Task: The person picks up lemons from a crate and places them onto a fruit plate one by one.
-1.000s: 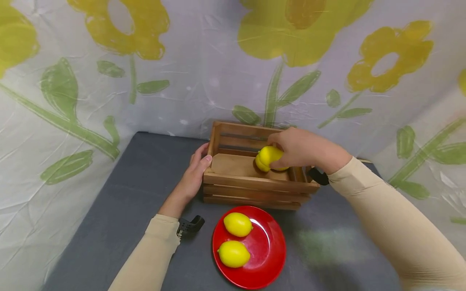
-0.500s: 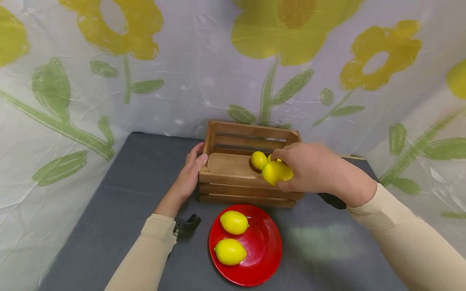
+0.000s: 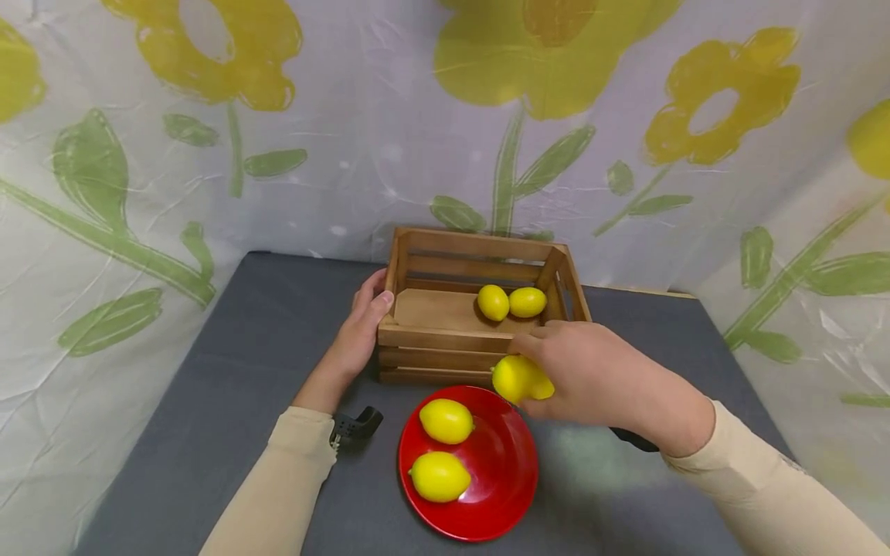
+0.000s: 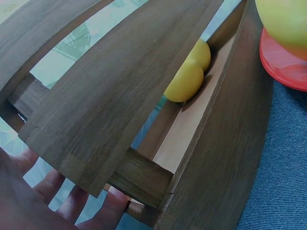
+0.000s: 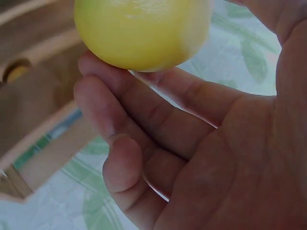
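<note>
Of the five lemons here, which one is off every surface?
The lemon in the right hand, held over the red plate's far edge. Two others lie on the plate, two in the wooden crate.

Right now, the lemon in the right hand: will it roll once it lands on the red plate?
Probably a little: the lemon is rounded and smooth. The red plate looks dished, so its rim should stop it. The right hand carries it in fingertips, suggesting it is light.

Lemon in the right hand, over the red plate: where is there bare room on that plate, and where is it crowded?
The right hand holds a lemon above the red plate's far edge. The plate's right half is bare, from that edge to the near rim. Its left half is crowded: two lemons. The left hand grips the crate's left end.
</note>
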`<act>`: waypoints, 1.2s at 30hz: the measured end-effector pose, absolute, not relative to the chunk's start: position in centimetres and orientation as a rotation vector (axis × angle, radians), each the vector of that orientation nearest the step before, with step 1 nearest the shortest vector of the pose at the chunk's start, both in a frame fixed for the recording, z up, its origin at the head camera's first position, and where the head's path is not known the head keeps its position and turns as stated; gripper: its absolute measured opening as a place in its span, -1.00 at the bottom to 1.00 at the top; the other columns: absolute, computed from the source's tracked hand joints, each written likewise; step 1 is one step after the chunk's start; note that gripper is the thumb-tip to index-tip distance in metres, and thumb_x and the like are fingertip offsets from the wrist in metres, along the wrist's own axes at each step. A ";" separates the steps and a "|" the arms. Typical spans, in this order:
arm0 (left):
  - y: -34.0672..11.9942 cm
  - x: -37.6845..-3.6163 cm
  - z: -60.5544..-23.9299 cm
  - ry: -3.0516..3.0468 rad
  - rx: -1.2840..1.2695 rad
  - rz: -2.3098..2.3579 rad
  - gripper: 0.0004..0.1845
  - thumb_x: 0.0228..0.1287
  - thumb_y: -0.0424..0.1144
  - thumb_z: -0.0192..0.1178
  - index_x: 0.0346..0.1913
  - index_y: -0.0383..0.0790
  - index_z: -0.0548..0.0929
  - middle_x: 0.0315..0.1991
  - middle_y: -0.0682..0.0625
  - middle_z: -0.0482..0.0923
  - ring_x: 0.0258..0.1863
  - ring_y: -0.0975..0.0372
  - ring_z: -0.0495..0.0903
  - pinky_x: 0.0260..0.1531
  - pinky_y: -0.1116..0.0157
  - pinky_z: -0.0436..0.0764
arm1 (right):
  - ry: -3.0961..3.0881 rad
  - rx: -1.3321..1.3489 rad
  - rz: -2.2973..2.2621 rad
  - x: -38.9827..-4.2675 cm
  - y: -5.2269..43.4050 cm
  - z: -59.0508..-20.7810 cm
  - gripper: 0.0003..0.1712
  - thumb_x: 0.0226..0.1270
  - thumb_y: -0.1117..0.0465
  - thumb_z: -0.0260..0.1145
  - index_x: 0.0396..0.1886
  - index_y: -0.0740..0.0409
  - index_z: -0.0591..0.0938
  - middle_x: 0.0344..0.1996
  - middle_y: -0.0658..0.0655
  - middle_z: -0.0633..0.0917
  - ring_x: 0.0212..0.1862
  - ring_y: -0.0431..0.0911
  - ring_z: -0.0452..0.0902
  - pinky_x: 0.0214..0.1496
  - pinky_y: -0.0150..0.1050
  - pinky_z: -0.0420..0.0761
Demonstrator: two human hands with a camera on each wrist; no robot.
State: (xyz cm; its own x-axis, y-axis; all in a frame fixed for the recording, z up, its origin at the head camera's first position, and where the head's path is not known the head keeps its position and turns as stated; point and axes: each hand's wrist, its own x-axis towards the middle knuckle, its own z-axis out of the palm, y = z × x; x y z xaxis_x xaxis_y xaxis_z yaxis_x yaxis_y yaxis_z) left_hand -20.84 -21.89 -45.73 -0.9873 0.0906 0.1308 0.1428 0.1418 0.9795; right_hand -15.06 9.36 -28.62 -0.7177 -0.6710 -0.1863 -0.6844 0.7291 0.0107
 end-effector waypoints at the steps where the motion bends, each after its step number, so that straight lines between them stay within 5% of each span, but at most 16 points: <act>1: -21.9 -20.8 -45.7 -2.345 -0.234 -2.017 -0.26 0.68 0.10 -0.16 0.76 -0.07 0.02 0.67 -0.24 0.01 0.64 -0.08 0.01 0.62 -0.21 -0.02 | 2.754 -1.076 0.109 -15.0 9.4 -29.0 -0.38 0.15 -0.12 0.65 0.16 0.00 0.72 -0.17 -0.07 0.76 -0.30 -0.19 0.50 -0.25 -0.23 0.57; 14: -22.2 -20.6 -45.4 -2.357 -0.217 -1.998 -0.26 0.67 0.09 -0.17 0.76 -0.07 0.02 0.67 -0.24 0.00 0.65 -0.10 0.00 0.62 -0.23 -0.04 | 2.675 -0.958 -0.034 -14.6 8.7 -35.1 -0.47 0.15 -0.10 0.62 0.03 0.03 0.71 -0.37 -0.11 0.66 -0.35 -0.17 0.43 -0.34 -0.24 0.48; 36: -21.8 -20.8 -45.6 -2.312 -0.260 -2.058 -0.23 0.65 0.08 -0.15 0.76 -0.08 -0.01 0.67 -0.24 0.00 0.62 -0.07 0.00 0.61 -0.19 0.01 | 2.631 -0.850 0.015 -15.3 7.9 -38.9 -0.42 0.14 -0.17 0.64 0.02 0.07 0.74 -0.55 -0.12 0.57 -0.47 -0.15 0.45 -0.39 -0.26 0.47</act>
State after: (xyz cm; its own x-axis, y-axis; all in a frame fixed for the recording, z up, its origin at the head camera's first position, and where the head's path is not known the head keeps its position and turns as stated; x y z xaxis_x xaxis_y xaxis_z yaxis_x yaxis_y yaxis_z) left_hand -20.77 -21.80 -45.58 -0.9854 0.1010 0.1370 0.1478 0.1087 0.9830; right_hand -15.33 7.95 -38.89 -0.7476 -0.5626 -0.3531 -0.5667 0.8175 -0.1028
